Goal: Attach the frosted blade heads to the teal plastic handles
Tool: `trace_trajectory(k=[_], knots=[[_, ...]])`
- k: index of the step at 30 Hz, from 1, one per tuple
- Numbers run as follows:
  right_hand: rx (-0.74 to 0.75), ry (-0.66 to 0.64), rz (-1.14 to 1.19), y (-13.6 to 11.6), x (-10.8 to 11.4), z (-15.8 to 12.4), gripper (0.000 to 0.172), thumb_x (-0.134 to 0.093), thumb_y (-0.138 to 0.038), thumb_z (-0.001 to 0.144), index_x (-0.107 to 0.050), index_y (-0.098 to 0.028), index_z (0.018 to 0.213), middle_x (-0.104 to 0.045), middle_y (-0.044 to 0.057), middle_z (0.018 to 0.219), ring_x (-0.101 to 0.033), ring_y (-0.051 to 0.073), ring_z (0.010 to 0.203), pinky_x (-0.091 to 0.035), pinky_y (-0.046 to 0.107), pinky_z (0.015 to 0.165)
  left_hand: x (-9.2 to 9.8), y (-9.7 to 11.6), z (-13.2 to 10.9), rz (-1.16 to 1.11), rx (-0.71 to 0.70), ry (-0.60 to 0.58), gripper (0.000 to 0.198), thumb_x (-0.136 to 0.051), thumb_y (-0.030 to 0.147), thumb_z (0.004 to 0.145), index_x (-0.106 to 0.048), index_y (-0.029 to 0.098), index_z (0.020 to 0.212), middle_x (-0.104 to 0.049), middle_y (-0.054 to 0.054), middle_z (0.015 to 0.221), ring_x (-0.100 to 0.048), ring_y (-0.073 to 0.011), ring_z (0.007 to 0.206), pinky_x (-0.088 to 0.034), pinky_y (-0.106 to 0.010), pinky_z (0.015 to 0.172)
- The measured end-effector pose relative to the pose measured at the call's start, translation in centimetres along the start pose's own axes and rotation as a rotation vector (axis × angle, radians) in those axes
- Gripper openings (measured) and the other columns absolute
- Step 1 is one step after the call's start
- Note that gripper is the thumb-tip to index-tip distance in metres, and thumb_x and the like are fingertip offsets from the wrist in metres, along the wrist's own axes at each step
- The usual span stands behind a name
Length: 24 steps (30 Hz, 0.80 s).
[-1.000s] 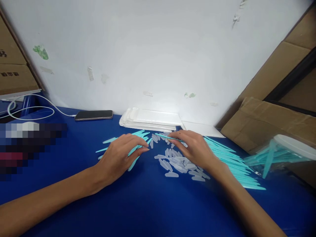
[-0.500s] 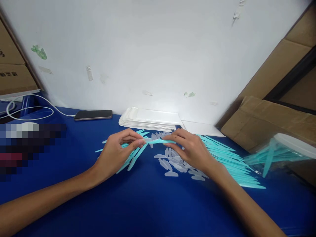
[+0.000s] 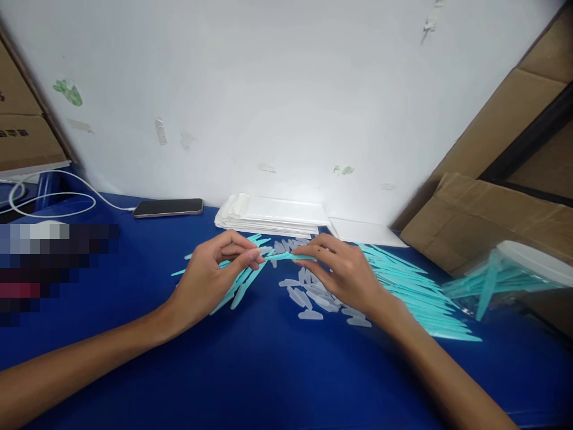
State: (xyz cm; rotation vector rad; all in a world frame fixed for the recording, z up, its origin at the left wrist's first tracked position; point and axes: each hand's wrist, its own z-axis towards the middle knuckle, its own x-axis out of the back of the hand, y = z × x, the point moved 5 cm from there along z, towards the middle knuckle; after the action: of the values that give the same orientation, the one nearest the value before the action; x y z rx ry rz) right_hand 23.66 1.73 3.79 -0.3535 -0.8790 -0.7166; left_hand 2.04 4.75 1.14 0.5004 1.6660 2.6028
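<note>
Near the middle of the blue tabletop both my hands are raised close together. My right hand (image 3: 342, 266) pinches the handle of a turquoise eyebrow razor (image 3: 282, 257), its blade end pointing left. A small translucent blade cap (image 3: 265, 250) is between the thumb and fingers of my left hand (image 3: 224, 263), just above the razor's tip; whether they touch I cannot tell. Beneath and behind my left hand lies a small pile of turquoise razors (image 3: 244, 286). Loose translucent caps (image 3: 320, 295) are scattered under my right hand. Beyond my right wrist many razors (image 3: 416, 292) lie in a fanned heap.
A clear tub (image 3: 514, 278) with turquoise razors lies tilted at the right, by a cardboard box (image 3: 483, 221). White flat packets (image 3: 273, 212) are stacked against the wall. Back left, a phone (image 3: 168, 207) has a white cable (image 3: 110, 202) plugged in.
The cap in my left hand has lifted slightly off the line of the razor and now shows above its tip. My right hand keeps its hold, barely moved.
</note>
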Motion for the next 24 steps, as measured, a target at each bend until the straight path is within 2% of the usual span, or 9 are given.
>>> trace_trajectory(k=[5, 12, 18, 24], knots=[[-0.029, 0.006, -0.003, 0.15, 0.2, 0.08, 0.025, -0.052, -0.03, 0.102, -0.065, -0.023, 0.122, -0.066, 0.006, 0.1, -0.061, 0.014, 0.082, -0.049, 0.027, 0.064, -0.05, -0.16, -0.12, -0.008, 0.009, -0.022, 0.022, -0.067, 0.041, 0.092, -0.064, 0.019, 0.092, -0.077, -0.004, 0.083, -0.075, -0.0199, 0.082, -0.058, -0.029, 0.073], [0.001, 0.009, 0.0, -0.18, 0.18, 0.14, 0.024, -0.054, -0.028, 0.101, -0.064, -0.021, 0.121, -0.064, 0.005, 0.1, -0.059, 0.012, 0.079, -0.046, 0.025, 0.062, -0.32, 0.3, -0.1, 0.035, 0.017, -0.041, 0.021, -0.065, 0.041, 0.093, -0.064, 0.02, 0.091, -0.077, -0.002, 0.083, -0.074, -0.018, 0.081, -0.057, -0.027, 0.073], [-0.012, 0.022, 0.001, 0.12, 0.24, -0.01, 0.023, -0.054, -0.027, 0.101, -0.065, -0.021, 0.121, -0.065, 0.005, 0.1, -0.06, 0.013, 0.082, -0.047, 0.025, 0.064, 0.24, 0.33, 0.18, 0.012, 0.031, 0.029, 0.023, -0.065, 0.042, 0.093, -0.063, 0.019, 0.092, -0.076, -0.002, 0.081, -0.073, -0.0176, 0.079, -0.055, -0.028, 0.074], [-0.005, 0.029, -0.018, -0.12, 0.39, 0.11, 0.023, -0.054, -0.028, 0.101, -0.065, -0.022, 0.121, -0.065, 0.005, 0.099, -0.061, 0.013, 0.08, -0.047, 0.025, 0.062, -0.33, -0.12, -0.04, 0.016, 0.026, -0.073, 0.022, -0.063, 0.041, 0.094, -0.066, 0.02, 0.09, -0.075, -0.001, 0.083, -0.071, -0.0157, 0.078, -0.055, -0.026, 0.072]])
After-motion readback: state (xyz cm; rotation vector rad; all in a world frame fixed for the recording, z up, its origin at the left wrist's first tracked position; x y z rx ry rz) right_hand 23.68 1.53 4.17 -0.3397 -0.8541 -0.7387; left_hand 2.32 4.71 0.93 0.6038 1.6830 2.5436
